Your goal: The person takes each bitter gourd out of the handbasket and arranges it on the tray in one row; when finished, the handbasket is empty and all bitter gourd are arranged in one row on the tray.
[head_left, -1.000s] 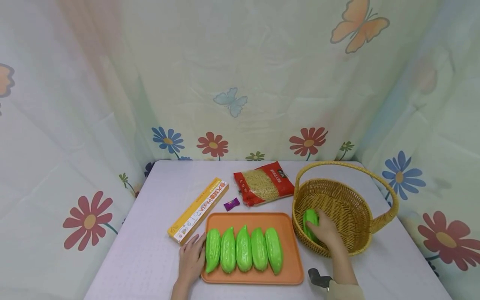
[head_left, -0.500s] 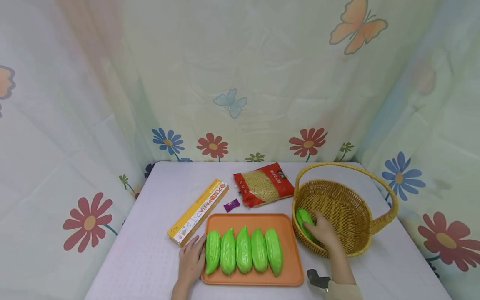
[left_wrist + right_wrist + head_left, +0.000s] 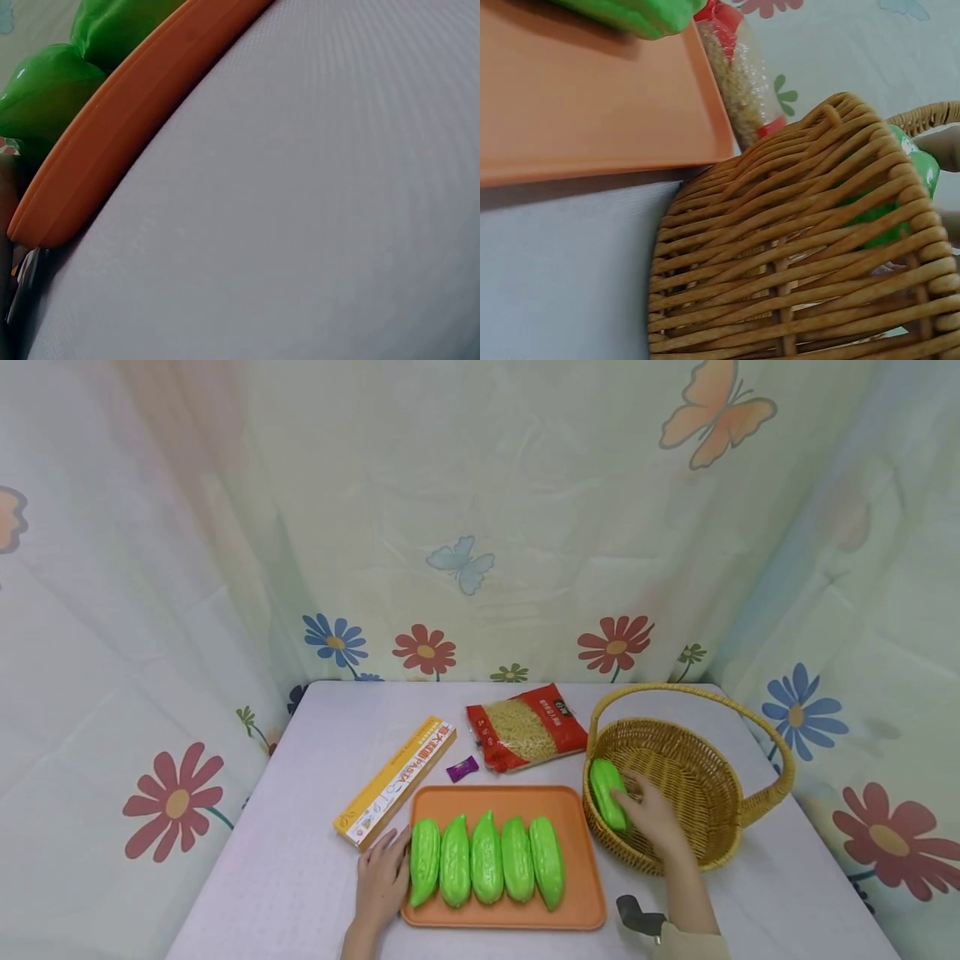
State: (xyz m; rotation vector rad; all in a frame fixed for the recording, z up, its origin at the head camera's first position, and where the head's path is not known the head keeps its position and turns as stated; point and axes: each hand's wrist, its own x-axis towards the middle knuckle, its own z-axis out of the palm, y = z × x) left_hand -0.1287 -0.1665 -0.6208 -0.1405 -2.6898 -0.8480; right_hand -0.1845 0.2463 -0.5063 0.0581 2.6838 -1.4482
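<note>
Inside the wicker basket (image 3: 701, 777) on the right, my right hand (image 3: 654, 814) holds a green bitter melon (image 3: 609, 793) against the left wall. Its thumb lies on the melon. From the right wrist view, that green melon (image 3: 885, 217) shows through the weave, with fingertips (image 3: 941, 146) at its side. My left hand (image 3: 382, 881) rests along the left edge of the orange tray (image 3: 585, 893), fingers extended. Several shiny green bitter melons (image 3: 487, 860) lie side by side on this tray. The left wrist view catches the tray's rim (image 3: 112, 112), but little of the hand.
A yellow and white pasta box (image 3: 397, 781) lies slanted behind my left hand. Behind the tray are a small purple wrapped candy (image 3: 462, 768) and a red bag of pasta (image 3: 525, 727). The basket's tall handle (image 3: 690, 692) arches over it.
In the basket, the held melon has shifted left and away from me, lying now along the left wall. My right hand moved slightly with it; the left hand stayed put.
</note>
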